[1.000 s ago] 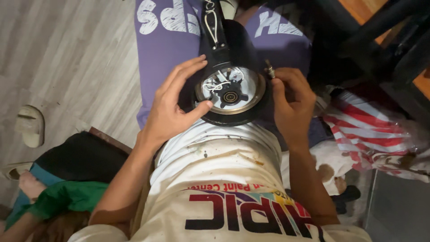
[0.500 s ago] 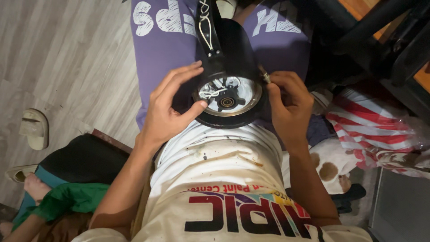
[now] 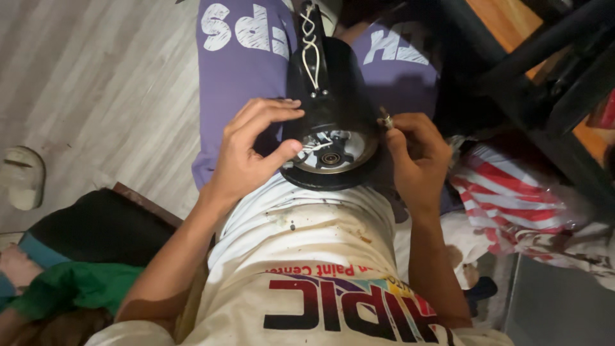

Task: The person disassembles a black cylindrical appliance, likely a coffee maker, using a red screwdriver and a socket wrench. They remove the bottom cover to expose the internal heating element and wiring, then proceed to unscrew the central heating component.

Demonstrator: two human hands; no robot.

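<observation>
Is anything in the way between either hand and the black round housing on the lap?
Nothing visible. The left hand already grips the black housing at its rim, thumb on the open end. The right hand touches its right edge, pinching a small metal part.

Left hand (image 3: 253,154) gripping black round motor housing (image 3: 330,109) on lap, right hand (image 3: 416,160) pinching small part (image 3: 386,119) beside it

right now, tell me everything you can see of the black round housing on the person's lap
The black round housing looks like dark metal or plastic, drum-shaped, lying on its side along the purple shorts, its open end facing the wearer. Inside show a pale metal plate, a small central hub and thin white wires. A black strip with crossed white wires runs along its top. The left hand grips its left rim, thumb at the opening; the right hand pinches a small metal part at its right edge.
</observation>
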